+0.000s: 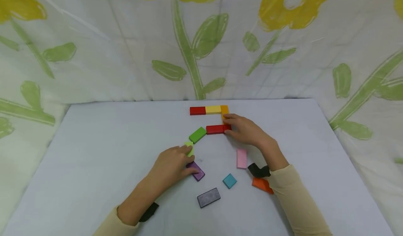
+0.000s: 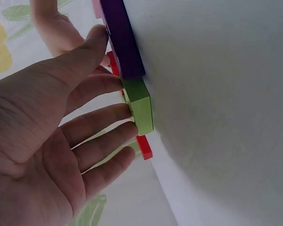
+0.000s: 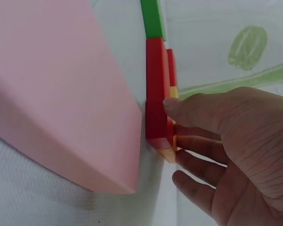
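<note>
My left hand (image 1: 171, 164) lies over a light green block (image 2: 142, 115), its fingertips against that block's side. Its thumb touches a purple block (image 1: 199, 175) whose end meets the light green one. The fingers are spread and gently bent. My right hand (image 1: 247, 130) is at the far corner of the block line. Its thumb rests on a short red block (image 3: 156, 120) and its other fingers reach beside an orange block (image 1: 224, 109). A longer red block (image 1: 215, 129) joins the short red one, and a green block (image 1: 197, 135) slants away from it.
At the back, a red block (image 1: 197, 111) and a yellow block (image 1: 213, 109) run up to the orange one. Nearer lie a pink block (image 1: 241, 158), a blue block (image 1: 230, 181), a grey block (image 1: 209, 198) and an orange-red block (image 1: 262, 185) by the right sleeve.
</note>
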`<state>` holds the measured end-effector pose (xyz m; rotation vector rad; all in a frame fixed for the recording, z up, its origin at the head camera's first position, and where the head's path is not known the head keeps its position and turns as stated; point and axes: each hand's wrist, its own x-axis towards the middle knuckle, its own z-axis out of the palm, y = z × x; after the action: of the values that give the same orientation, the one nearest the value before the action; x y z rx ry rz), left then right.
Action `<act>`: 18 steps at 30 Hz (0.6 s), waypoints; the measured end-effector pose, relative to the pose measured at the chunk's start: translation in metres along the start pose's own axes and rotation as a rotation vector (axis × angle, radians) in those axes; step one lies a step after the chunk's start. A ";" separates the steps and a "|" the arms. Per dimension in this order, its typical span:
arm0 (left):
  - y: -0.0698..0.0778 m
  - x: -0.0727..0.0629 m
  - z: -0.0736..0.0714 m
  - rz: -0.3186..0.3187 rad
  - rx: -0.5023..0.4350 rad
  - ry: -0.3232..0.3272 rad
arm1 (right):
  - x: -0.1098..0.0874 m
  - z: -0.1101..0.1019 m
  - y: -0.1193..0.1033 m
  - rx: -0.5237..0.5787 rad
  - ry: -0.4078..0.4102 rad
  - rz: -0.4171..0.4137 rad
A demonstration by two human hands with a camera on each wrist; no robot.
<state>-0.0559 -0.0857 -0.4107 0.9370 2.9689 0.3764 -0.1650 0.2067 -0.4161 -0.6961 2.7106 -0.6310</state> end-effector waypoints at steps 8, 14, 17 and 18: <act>-0.004 -0.002 0.003 -0.018 -0.045 0.017 | 0.000 -0.001 -0.001 -0.017 0.008 0.000; -0.007 0.000 0.005 -0.031 -0.071 0.032 | 0.001 0.000 0.000 -0.018 0.015 0.001; -0.008 -0.001 0.005 -0.014 -0.057 0.030 | 0.001 0.002 -0.001 -0.020 0.024 -0.003; -0.009 -0.002 0.004 -0.007 -0.048 0.026 | 0.002 0.002 -0.001 -0.019 0.024 -0.002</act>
<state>-0.0589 -0.0926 -0.4168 0.9243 2.9709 0.4618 -0.1652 0.2044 -0.4178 -0.6999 2.7421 -0.6188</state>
